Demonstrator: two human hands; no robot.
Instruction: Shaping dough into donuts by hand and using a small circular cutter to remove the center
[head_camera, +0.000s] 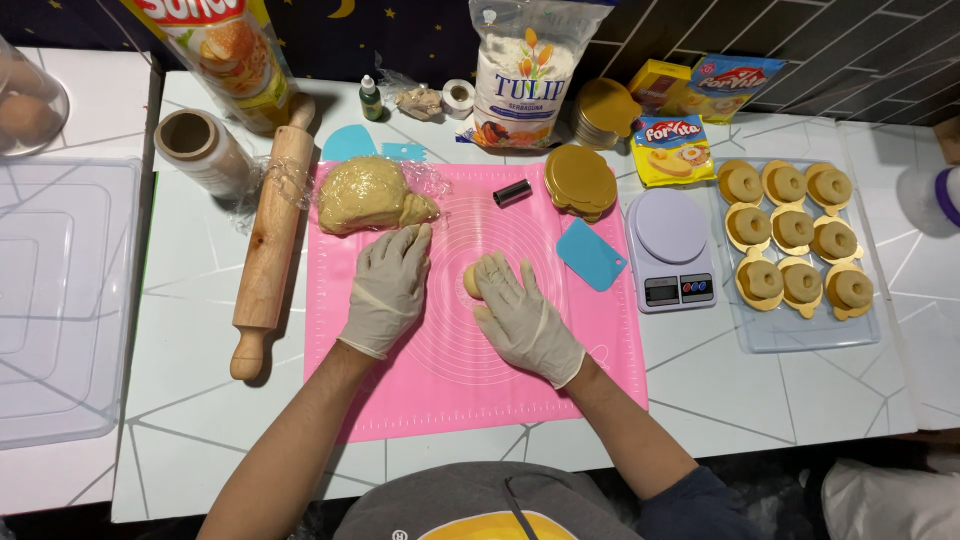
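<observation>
Right hand (522, 318) flat, palm pressing small dough ball (472, 281) on pink mat (600, 330). Left hand (388, 285) open, empty, just below dough lump (370, 195). Far right: tray (800, 335) holds nine ring pastries (793, 229).

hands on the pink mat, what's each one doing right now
Left hand: open, flat on the pink silicone mat.
Right hand: open, palm pressing the small tan dough ball.
</observation>
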